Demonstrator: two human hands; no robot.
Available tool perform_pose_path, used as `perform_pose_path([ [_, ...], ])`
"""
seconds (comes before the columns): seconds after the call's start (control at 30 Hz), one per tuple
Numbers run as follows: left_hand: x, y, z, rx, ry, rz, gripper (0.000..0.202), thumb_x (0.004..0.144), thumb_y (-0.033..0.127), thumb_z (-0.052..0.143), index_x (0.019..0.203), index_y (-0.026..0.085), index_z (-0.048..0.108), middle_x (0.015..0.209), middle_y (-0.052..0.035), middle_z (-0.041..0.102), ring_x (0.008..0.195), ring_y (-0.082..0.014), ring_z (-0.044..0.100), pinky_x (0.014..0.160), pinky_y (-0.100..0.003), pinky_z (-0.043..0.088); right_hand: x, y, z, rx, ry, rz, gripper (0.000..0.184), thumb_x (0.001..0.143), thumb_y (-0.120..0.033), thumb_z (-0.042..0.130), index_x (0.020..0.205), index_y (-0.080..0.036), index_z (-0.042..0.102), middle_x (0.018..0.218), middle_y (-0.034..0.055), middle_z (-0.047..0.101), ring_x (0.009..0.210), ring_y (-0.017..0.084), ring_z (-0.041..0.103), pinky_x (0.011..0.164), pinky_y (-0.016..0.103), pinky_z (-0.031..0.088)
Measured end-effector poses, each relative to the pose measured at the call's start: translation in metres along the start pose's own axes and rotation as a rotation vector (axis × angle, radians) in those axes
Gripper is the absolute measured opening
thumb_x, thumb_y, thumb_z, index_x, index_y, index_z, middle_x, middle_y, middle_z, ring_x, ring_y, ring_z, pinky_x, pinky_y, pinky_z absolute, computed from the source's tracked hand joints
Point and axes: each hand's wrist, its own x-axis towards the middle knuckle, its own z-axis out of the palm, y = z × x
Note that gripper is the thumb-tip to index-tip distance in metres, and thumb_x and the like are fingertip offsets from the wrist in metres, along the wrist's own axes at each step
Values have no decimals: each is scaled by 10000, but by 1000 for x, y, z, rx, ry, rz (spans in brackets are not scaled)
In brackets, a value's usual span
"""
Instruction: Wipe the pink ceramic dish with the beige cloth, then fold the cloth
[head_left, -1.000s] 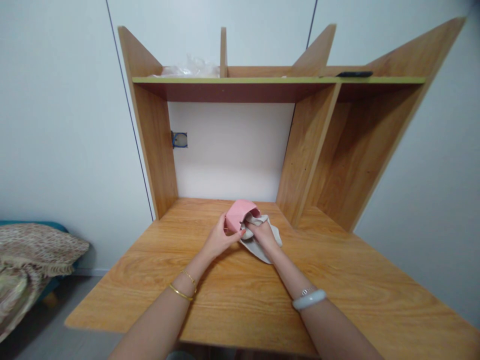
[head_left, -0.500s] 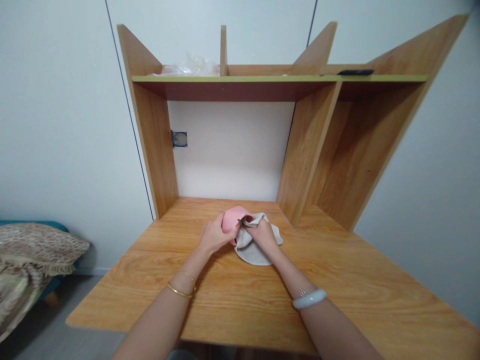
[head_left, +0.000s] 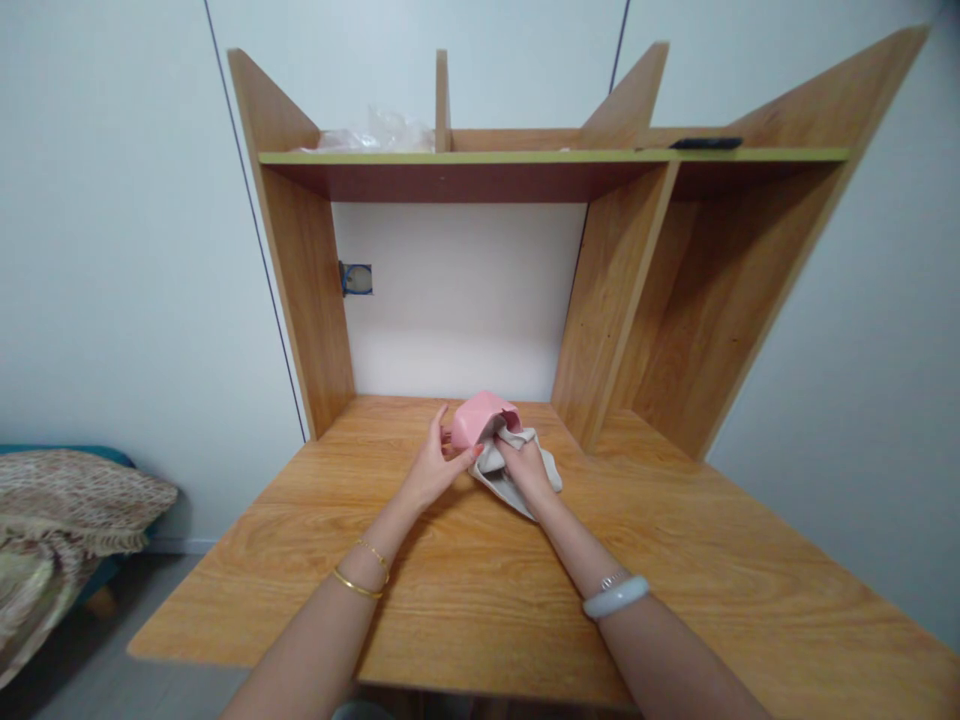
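Wooden desk (head_left: 480, 610), left hand (head_left: 437, 472) on pink cup (head_left: 478, 418), right hand (head_left: 526, 470)'s cloth (head_left: 489, 464) hiding mouth

Forearms forward, converging. Left hand (head_left: 433, 468) loosely spread, thumb raised. Right hand (head_left: 526, 470) fingers curled tight.

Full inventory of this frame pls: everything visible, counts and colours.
cup: 1, pink, tilted, in left hand
cloth: 1, grey-beige, at cup's mouth, under right hand
desk: 1, wood
shelf: 1, wood with green edge, above desk
bag: 1, clear plastic, on shelf, left
black item: 1, flat, on shelf, right
socket: 1, blue-rimmed, back wall
blanket: 1, brown patterned, far left
gold bangles: 2, left wrist
white bangle: 1, right wrist
left hand: holds cup
right hand: grips cloth
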Motion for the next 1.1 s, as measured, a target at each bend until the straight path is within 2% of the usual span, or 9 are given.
perform_pose_path([
  [0.1, -3, 2, 6, -46, -59, 32, 797, 701, 434, 659, 1346, 186, 261, 1244, -138, 497, 1039, -196, 552, 863, -304, 461, -6, -6, 3, 87, -68, 112, 297, 647, -456, 548, 728, -171, 570, 476, -28, 530, 390, 112, 450, 373, 214, 315],
  [0.2, -6, 5, 7, 0, -44, 76, 672, 713, 404, 652, 1266, 161, 357, 1248, -129, 502, 1085, -201, 524, 903, -303, 441, -10, -10, 4, 90, -120, 155, 284, 606, -444, 567, 679, -169, 567, 415, -57, 461, 340, 84, 356, 343, 212, 261],
  [0.43, -6, 7, -1, 368, 28, 86, 616, 669, 461, 651, 1166, 130, 498, 988, -92, 643, 828, -192, 605, 728, -282, 485, 1, -6, -3, -52, -110, 116, 168, 556, -294, 599, 650, -155, 609, 616, 22, 638, 574, 165, 574, 495, 237, 410],
  [0.57, -5, 16, -5, 657, 39, 32, 642, 669, 502, 625, 1181, 128, 521, 960, -116, 668, 836, -241, 626, 718, -315, 485, 5, -7, -7, -228, -75, 25, 176, 572, -271, 615, 697, -149, 639, 700, 48, 674, 682, 194, 617, 561, 242, 430],
  [0.67, -6, 25, -7, 855, 40, -24, 614, 691, 519, 585, 1169, 135, 543, 966, -134, 674, 884, -278, 629, 765, -343, 472, 1, -9, -6, -393, -98, -71, 125, 625, -256, 596, 694, -165, 646, 706, 49, 677, 707, 190, 622, 569, 228, 412],
  [0.77, -6, 28, -8, 932, -12, -51, 571, 711, 524, 554, 1147, 156, 566, 984, -134, 674, 921, -294, 620, 799, -354, 460, -3, -10, -7, -492, -142, -147, 103, 678, -230, 558, 691, -172, 641, 716, 61, 677, 713, 185, 619, 570, 221, 393],
  [0.87, -6, 22, -8, 819, -24, -57, 581, 731, 522, 544, 1198, 175, 530, 1044, -126, 656, 960, -287, 603, 826, -358, 450, -2, -8, -9, -484, -100, -133, 121, 707, -244, 535, 697, -166, 628, 737, 78, 679, 713, 187, 614, 567, 227, 389],
  [0.97, -4, 12, -7, 521, 2, -26, 655, 746, 505, 559, 1301, 194, 408, 1154, -117, 597, 992, -252, 584, 848, -355, 450, 2, -3, -10, -362, -9, -80, 166, 704, -311, 533, 717, -166, 614, 749, 79, 677, 713, 196, 610, 571, 241, 400],
  [1.1, -3, 3, -1, 117, -48, 36, 764, 709, 452, 643, 1335, 179, 302, 1268, -144, 491, 1051, -220, 546, 879, -340, 449, 6, 4, -7, -82, 50, 46, 230, 645, -381, 556, 709, -166, 607, 718, 60, 670, 686, 201, 603, 565, 256, 413],
])
